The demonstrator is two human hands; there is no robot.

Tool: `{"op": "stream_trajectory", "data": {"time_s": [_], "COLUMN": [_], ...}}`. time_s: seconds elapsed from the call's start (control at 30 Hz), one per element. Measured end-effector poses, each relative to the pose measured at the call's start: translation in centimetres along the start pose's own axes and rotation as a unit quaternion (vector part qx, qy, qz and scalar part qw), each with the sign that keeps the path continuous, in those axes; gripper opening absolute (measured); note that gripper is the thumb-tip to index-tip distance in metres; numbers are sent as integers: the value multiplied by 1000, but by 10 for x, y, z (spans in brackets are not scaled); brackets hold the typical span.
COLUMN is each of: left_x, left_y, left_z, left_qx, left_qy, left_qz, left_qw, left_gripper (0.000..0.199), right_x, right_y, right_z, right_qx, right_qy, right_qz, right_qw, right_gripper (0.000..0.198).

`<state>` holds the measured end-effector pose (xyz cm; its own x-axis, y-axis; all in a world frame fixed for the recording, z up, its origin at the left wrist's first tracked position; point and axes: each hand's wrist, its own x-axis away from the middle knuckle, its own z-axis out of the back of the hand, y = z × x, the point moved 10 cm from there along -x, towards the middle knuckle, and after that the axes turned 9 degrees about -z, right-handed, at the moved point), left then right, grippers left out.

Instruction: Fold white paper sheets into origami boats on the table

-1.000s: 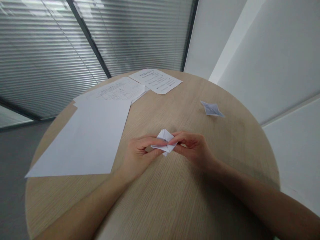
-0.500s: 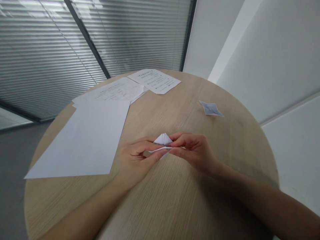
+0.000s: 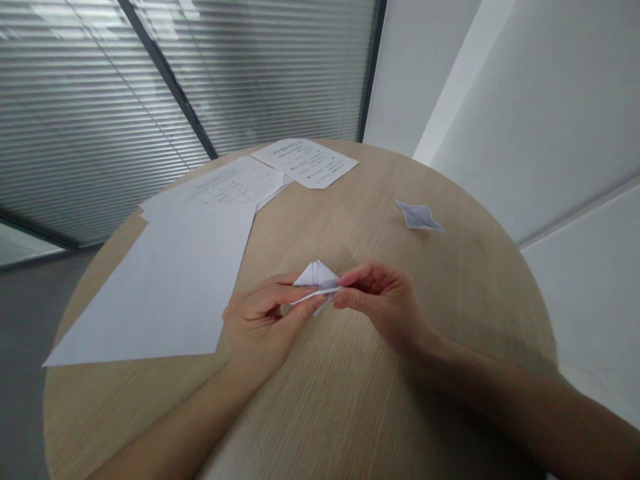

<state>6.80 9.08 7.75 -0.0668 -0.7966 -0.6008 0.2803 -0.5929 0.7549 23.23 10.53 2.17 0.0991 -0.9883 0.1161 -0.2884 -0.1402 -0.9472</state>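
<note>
Between my hands, above the wooden table (image 3: 320,393), is a small piece of folded white paper (image 3: 317,273) with a pointed top and a flat flap across its front. My left hand (image 3: 265,313) pinches its left side, thumb in front and fingers behind. At its right corner, my right hand (image 3: 383,297) grips the flap's end between thumb and index finger. My fingers hide parts of the lower folds.
A folded paper boat (image 3: 420,217) lies at the right rear of the round table. A large blank sheet (image 3: 165,287) covers the left side, overlapping printed sheets (image 3: 225,183). Another printed page (image 3: 307,162) lies at the back. Blinds (image 3: 280,67) and a white wall (image 3: 545,100) stand beyond.
My right fingers have slid from the middle of the folded paper to its right corner. The left hand and paper have shifted slightly left, and the paper's top is more exposed.
</note>
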Motion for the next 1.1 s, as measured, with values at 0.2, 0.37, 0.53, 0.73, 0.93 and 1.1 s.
{"op": "stream_trajectory", "data": {"time_s": [0.2, 0.37, 0.53, 0.73, 0.93, 1.1], "left_x": [2, 4, 4, 4, 0, 0], "left_y": [6, 0, 2, -7, -15, -23], "left_z": [-2, -3, -2, 3, 1, 2], "left_qx": [-3, -27, -50, -2, -20, -26], "left_qy": [1, 11, 36, 91, 53, 50], "left_qz": [1, 15, 7, 65, 103, 122], "left_qw": [1000, 999, 998, 994, 993, 991], "left_gripper": [8, 5, 6, 38, 14, 13], "right_x": [2, 3, 2, 0, -4, -8], "right_y": [-9, -10, -9, -6, -1, 4], "right_z": [-2, -5, -11, -13, -10, -11], "right_qx": [14, 13, 14, 14, 5, 25], "right_qy": [-12, -12, -24, -40, -33, -32], "right_qz": [14, 19, 18, 16, 14, -3], "right_qw": [1000, 1000, 999, 999, 999, 999], "right_gripper": [17, 21, 21, 25, 24, 24]}}
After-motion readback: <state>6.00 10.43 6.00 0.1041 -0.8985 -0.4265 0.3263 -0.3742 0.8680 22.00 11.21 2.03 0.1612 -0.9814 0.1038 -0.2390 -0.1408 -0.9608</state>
